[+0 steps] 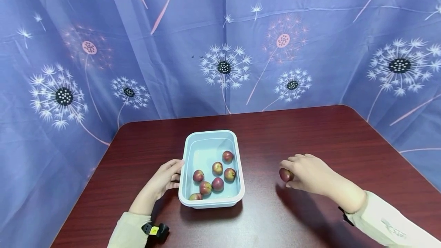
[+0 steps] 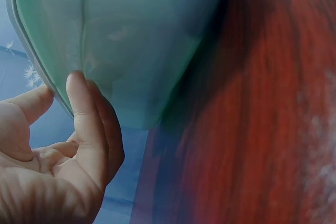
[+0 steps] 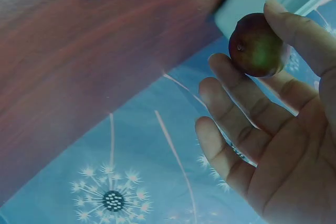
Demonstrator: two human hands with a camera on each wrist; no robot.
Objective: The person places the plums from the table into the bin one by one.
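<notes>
A plum (image 1: 286,175), dark red with a green patch, is pinched between the thumb and fingers of my right hand (image 1: 306,173), over the table on the right side of the head view. The right wrist view shows the same plum (image 3: 258,45) at the fingertips, other fingers loosely spread below it. My left hand (image 1: 166,177) touches the left side of a light blue plastic bin (image 1: 211,204), its fingertips at the rim. From the left wrist, fingers (image 2: 86,124) lie against the bin's outer wall (image 2: 131,51). Several red-and-yellow plums (image 1: 218,184) lie inside the bin.
The bin stands on a dark red wooden table (image 1: 268,141), left of my right hand. Behind and beside the table hangs a blue curtain (image 1: 179,68) printed with dandelions. A small black device (image 1: 156,230) is strapped at my left wrist.
</notes>
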